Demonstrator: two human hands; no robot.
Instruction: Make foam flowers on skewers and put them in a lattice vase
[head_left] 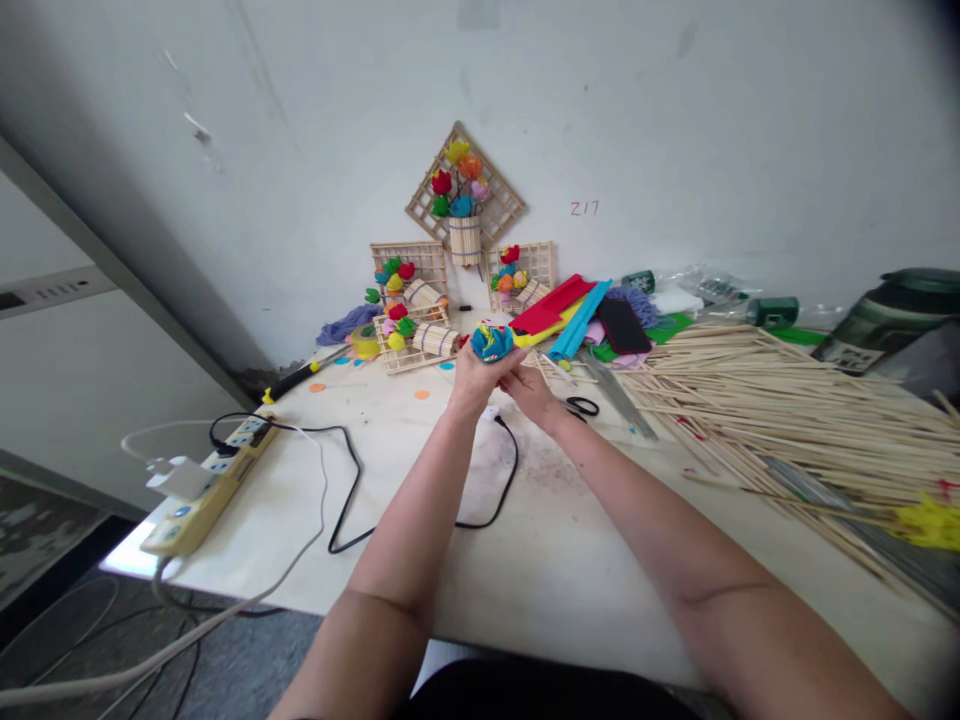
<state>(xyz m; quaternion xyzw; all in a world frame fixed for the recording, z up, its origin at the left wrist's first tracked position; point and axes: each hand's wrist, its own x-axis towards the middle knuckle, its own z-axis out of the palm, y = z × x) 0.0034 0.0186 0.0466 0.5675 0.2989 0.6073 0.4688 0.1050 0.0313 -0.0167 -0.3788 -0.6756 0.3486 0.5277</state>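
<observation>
A blue crepe-paper flower [493,342] with yellow in its folds is held up above the middle of the table. My left hand [472,378] is closed around its side. Just beneath it, my right hand [531,392] has its fingers pinched together close to the left hand; what lies between them is hidden. Black-handled scissors [582,406] rest to the right of my right hand. Behind the flower are rolls of red crepe paper [555,304] and blue crepe paper [580,320].
Stick lattices with paper flowers stand against the wall, one a diamond lattice [501,200]. Many thin wooden sticks [750,390] cover the right side, near a dark jug [885,320]. At left lie a power strip [214,500], yellow tape [366,341] and a black cable [352,480].
</observation>
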